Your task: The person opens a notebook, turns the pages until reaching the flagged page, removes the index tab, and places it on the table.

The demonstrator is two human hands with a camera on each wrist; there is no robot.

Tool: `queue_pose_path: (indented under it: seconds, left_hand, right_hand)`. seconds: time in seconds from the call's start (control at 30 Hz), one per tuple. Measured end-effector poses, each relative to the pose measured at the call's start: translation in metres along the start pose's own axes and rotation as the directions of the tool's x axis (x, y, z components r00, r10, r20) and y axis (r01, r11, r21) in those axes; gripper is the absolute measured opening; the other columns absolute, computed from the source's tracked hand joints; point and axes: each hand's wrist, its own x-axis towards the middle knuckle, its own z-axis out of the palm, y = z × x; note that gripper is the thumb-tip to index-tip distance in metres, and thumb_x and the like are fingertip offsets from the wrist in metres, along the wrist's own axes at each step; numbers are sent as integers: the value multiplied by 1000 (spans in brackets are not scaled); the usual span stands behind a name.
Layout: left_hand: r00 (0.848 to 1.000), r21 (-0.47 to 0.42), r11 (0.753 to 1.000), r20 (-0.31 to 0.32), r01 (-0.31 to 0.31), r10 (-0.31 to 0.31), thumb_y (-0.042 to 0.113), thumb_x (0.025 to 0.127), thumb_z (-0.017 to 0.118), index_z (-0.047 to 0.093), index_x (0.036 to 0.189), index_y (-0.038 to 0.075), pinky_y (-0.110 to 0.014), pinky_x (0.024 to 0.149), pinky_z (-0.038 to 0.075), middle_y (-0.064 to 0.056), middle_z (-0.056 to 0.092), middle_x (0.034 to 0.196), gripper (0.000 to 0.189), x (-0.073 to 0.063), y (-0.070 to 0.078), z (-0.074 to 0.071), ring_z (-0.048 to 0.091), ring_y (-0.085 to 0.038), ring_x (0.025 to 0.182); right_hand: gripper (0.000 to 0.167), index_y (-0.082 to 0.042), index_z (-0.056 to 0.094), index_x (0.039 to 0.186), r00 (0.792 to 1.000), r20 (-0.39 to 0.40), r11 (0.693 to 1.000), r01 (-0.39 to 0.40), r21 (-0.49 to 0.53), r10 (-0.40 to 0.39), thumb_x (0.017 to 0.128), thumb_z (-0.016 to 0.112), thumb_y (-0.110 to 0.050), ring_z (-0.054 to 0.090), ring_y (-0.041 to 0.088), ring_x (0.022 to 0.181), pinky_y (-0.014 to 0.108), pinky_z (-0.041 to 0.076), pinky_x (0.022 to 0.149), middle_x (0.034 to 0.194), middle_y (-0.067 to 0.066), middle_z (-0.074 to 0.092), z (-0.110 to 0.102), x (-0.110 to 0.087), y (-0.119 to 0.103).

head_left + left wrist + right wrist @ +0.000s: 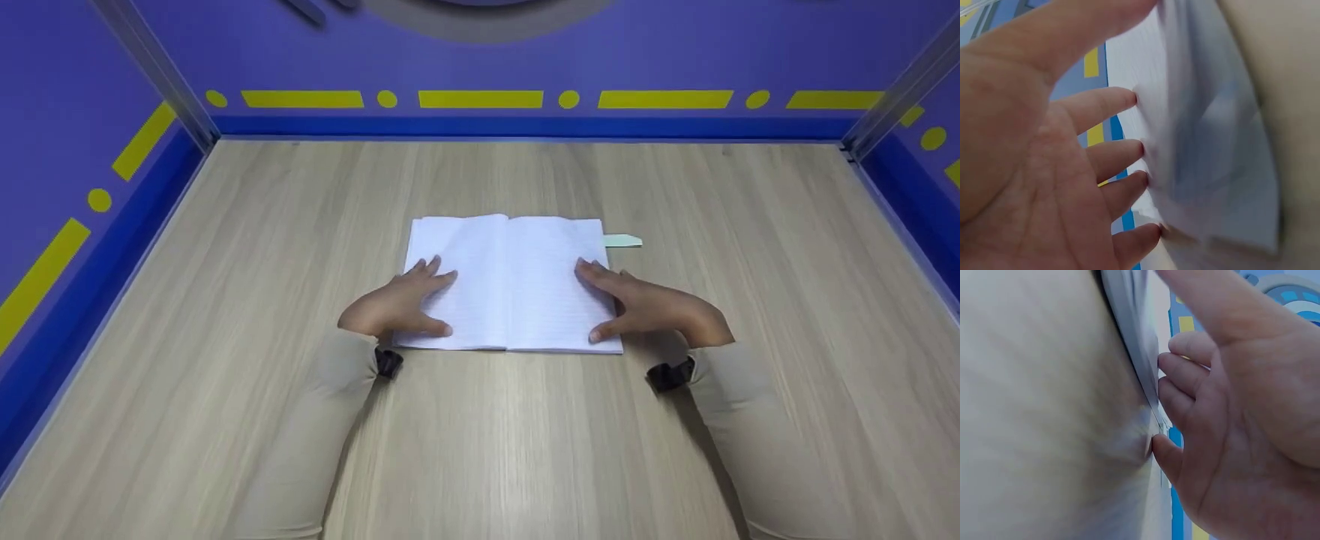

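Note:
An open notebook (517, 285) with lined white pages lies flat on the wooden table, its fold running down the middle. A pale green tab (622, 241) sticks out past its right edge near the top. My left hand (409, 300) rests on the left page's outer edge, fingers spread and thumb near the lower part. On the opposite side, my right hand (637, 300) touches the right page's edge with fingers and thumb extended. Both wrist views show fingertips pressing on the paper (1219, 140), with the palms lifted off it.
The wooden table (480, 442) stretches around the notebook on all sides. Blue panels (480, 67) with yellow dashes and dots stand along its back, left and right edges. A small black device (670, 375) is strapped at the right wrist, another (388, 363) at the left.

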Motion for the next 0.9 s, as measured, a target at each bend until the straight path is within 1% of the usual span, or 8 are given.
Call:
queue_pose_path:
  seconds: [0.07,0.23,0.4,0.5,0.63,0.77,0.9]
  left_hand:
    - [1000,2,1000,-2,3,-3,28,84,73,23,153,11,-56,119,0,-16,-2,161,87,0,-2,-1,-7,-34,149]
    - [1000,1,1000,-1,14,-14,25,82,75,23,153,11,-54,119,3,-16,-1,161,89,-2,-4,-5,-6,-34,149]
    - [1000,-25,999,-4,22,-23,24,79,77,24,153,11,-52,120,4,-15,0,161,92,-3,-4,-6,-6,-33,149]
    - [1000,-28,999,-7,27,-28,25,79,78,24,153,12,-51,120,5,-14,0,162,93,-3,-4,-5,-6,-32,149]
    - [999,-34,999,-7,34,-34,24,79,78,24,153,13,-51,120,5,-13,0,162,92,-2,-5,-5,-6,-32,149]
    - [999,-40,998,-4,47,-47,24,80,77,24,153,15,-50,120,4,-10,-1,162,91,-2,-6,-4,-7,-30,149]
    - [999,-42,998,1,50,-50,23,80,77,23,153,16,-49,121,4,-9,-2,162,91,-2,-5,-5,-8,-28,149]
  right_hand:
    - [111,-3,6,154,1000,2,1000,-3,0,3,77,78,-39,-3,35,149,55,-2,118,161,18,-1,0,-1,0]
    - [111,-2,7,154,1000,9,1000,18,7,-18,77,79,-36,-3,36,149,57,-2,118,161,19,-1,-1,-1,2]
    - [110,-6,10,154,1000,27,1000,-11,5,11,75,81,-35,-5,35,149,56,-2,118,162,13,0,-1,-1,4]
    - [110,-6,12,154,1000,27,1000,-10,0,10,74,81,-35,-5,36,149,58,-1,117,162,14,0,-2,-2,4]
    - [110,-7,12,154,999,34,1000,-2,8,2,74,82,-35,-7,40,147,60,-1,116,162,14,-1,-3,-4,4]
    - [114,-10,10,154,999,43,1000,-7,28,6,71,83,-35,-11,43,146,61,-2,115,162,13,-4,-3,-6,7]
    - [115,-10,10,154,999,50,1000,0,29,-2,70,84,-34,-11,41,147,61,-3,116,163,12,-4,-3,-6,9]
